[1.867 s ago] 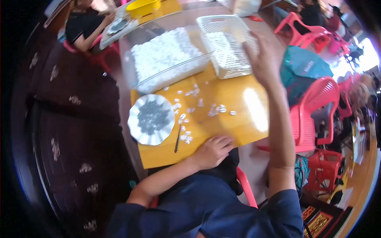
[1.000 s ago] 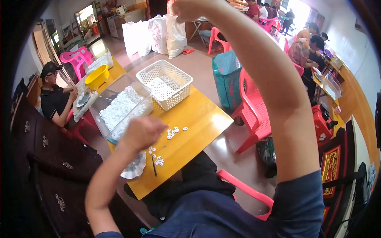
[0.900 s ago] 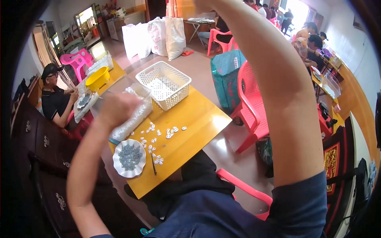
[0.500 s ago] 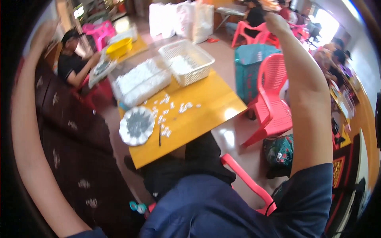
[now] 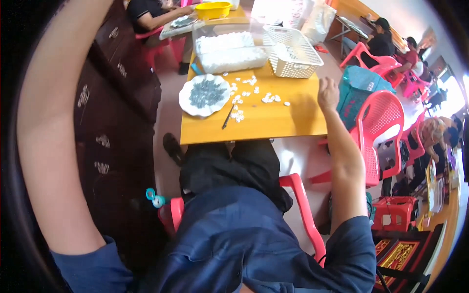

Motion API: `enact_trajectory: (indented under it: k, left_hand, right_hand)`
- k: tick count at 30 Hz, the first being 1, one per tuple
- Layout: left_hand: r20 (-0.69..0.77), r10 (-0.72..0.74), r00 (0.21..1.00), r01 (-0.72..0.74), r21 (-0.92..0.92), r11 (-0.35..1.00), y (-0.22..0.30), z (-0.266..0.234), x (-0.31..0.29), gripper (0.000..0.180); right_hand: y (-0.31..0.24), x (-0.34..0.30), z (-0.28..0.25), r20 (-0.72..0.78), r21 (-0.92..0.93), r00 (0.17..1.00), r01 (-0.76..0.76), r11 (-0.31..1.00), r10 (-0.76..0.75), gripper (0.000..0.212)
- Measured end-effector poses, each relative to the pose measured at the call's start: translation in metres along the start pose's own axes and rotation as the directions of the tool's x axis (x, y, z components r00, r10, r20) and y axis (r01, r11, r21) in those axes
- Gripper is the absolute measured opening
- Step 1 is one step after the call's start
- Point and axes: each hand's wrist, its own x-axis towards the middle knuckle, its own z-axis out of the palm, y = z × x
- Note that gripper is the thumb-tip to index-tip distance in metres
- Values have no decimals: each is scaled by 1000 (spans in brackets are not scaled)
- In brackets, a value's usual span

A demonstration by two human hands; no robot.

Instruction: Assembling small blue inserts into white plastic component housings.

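My right hand point(image 5: 329, 94) is above the right edge of the yellow wooden table point(image 5: 254, 129), its fingers loosely bent, with nothing seen in them. It is nearest to a white perforated basket point(image 5: 296, 68) holding white pieces. My left arm point(image 5: 51, 122) runs up past the top edge, so the left hand is out of view. A white scalloped plate point(image 5: 188, 105) of dark grey pieces stands at the table's left. Small white pieces point(image 5: 268, 98) lie scattered beside a thin dark pen-like tool point(image 5: 228, 117). Behind the plate is a clear bin point(image 5: 234, 58) full of white pieces.
Dark drawers point(image 5: 117, 97) line the left side. A red plastic chair point(image 5: 373, 132) and a teal bag point(image 5: 359, 95) stand right of the table. Another person point(image 5: 151, 17) works beyond the table near a yellow basin point(image 5: 213, 10). More people sit at the far right.
My right hand has come down from the upper right to the table's right edge. The left hand has gone out of view at the top. The view has turned, and the table sits higher in it.
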Motion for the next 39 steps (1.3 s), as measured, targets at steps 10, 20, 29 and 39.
enact_trajectory:
  k: [10,20,29,39]
  left_hand:
    - [347,-104,932,333,-707,624,209,-14,-230,20]
    - [528,-233,816,577,-721,384,377,7,-370,23]
    - [580,-261,771,621,-597,508,385,36,-351,25]
    - [560,-364,744,667,-602,439,395,40,-350,23]
  right_hand:
    - [-104,-91,64,272,-108,954,157,982,-123,64]
    - [-166,-124,41,256,262,850,398,879,-461,60]
    - [-159,-132,33,214,423,961,68,903,-173,56]
    - [-148,-133,32,202,418,977,-20,908,-71,42]
